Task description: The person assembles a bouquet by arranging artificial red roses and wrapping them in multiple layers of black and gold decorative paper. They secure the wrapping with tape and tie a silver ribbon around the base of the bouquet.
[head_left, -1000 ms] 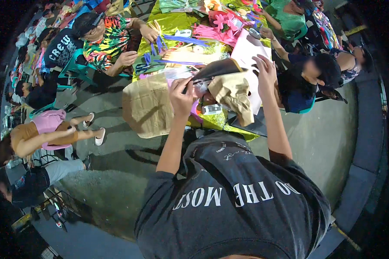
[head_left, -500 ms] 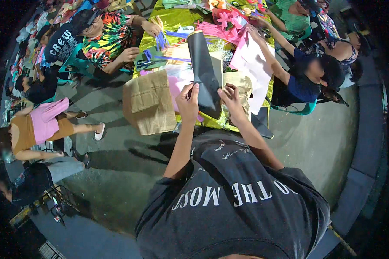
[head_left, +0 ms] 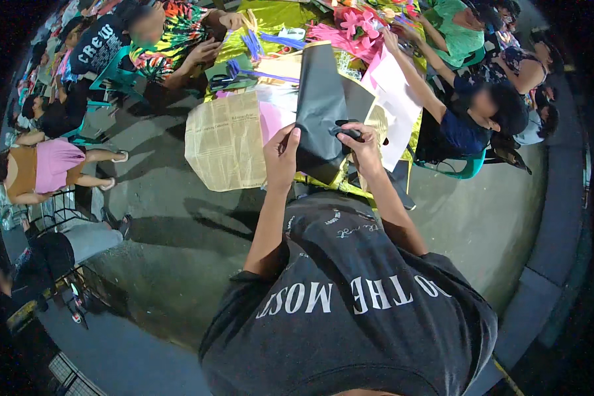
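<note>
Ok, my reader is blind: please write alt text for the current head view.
A person's left hand grips a black sheet, the right hand at its other edge, above a cluttered table; brown paper lies left, pink flowers farther away.

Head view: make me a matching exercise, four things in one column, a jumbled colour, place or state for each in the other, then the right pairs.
1. black sheet
2. printed paper
3. big flowers
4. nearest right-side chair

A. pink
B. teal
C. pinched in the wearer's left hand
D. brown, left of that hand

Pairs: 1-C, 2-D, 3-A, 4-B
</note>
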The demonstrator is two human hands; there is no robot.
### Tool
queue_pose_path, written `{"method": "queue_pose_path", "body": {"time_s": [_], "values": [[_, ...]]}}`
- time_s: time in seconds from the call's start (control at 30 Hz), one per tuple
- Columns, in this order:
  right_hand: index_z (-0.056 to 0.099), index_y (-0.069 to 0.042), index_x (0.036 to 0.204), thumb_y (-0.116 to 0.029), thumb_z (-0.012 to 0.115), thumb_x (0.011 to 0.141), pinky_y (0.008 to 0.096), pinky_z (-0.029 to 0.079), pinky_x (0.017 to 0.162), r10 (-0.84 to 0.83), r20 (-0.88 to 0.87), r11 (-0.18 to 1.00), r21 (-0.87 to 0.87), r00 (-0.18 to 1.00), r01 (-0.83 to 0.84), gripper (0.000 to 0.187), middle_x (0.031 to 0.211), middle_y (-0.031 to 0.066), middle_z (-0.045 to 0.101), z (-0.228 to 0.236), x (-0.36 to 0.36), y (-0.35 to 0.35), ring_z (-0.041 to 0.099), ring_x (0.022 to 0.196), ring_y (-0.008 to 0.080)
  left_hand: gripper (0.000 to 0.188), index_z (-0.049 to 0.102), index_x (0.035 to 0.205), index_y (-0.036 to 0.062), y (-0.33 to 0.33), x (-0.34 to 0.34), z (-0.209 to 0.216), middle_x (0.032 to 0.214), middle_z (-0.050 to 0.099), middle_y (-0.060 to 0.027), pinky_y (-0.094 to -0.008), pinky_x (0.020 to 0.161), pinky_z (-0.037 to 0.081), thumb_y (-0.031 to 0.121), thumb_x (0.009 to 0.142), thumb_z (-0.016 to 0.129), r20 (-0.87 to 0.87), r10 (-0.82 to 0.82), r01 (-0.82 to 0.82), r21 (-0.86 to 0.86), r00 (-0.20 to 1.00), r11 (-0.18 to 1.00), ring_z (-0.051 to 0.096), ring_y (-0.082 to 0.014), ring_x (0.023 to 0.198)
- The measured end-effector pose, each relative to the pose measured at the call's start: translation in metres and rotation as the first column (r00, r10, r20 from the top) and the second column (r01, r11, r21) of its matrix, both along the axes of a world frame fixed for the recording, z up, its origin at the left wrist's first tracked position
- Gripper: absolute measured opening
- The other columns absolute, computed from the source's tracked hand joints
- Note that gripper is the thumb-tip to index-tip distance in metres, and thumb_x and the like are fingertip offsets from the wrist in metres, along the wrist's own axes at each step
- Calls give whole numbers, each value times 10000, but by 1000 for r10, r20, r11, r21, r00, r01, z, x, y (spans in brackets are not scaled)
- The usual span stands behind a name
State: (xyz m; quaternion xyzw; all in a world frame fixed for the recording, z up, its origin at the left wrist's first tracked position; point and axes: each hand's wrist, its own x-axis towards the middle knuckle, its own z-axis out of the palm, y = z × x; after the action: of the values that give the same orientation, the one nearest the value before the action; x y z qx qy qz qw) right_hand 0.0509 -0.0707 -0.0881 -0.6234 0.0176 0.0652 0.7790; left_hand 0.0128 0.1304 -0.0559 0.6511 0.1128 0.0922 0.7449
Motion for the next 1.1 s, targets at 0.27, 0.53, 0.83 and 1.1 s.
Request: {"method": "queue_pose_path", "body": {"time_s": [0.27,0.53,0.83,1.1], "values": [[622,-49,1143,102,681,832,238,489,754,73,-89,980,193,993,-55,351,977,13,648,-5,-5,-3,620,878,104,174,668,1020,-21,-11,-10,20,859,584,52,-205,737,402,136,965,619,-36,-77,60,-348,996,936,490,-30,786],[385,-135,1436,38,610,857,254,487,727,226,-186,818,569,956,-83,645,1249,73,558,-6,-9,-6,611,956,141,89,672,924,13,-16,-21,0,1135,596,-20,-246,861,424,97,926,641,9,-369,342,-399,929,851,540,-86,939],[360,-38,1420,13,640,850,328,373,1074,88,22,993,83,996,-89,638,1376,116,462,-7,-12,11,485,1252,211,168,699,933,14,-50,-21,-4,1421,428,-170,-374,1063,357,174,880,704,128,-242,217,182,962,959,473,-285,1263],[581,0,1192,-179,587,973,263,431,864,50,61,993,-112,997,-43,283,1059,51,607,12,-32,6,549,953,114,134,724,868,32,-45,-19,-8,1438,399,-220,-464,1107,309,139,792,749,208,-117,-5,506,971,863,333,-422,1380]]}}
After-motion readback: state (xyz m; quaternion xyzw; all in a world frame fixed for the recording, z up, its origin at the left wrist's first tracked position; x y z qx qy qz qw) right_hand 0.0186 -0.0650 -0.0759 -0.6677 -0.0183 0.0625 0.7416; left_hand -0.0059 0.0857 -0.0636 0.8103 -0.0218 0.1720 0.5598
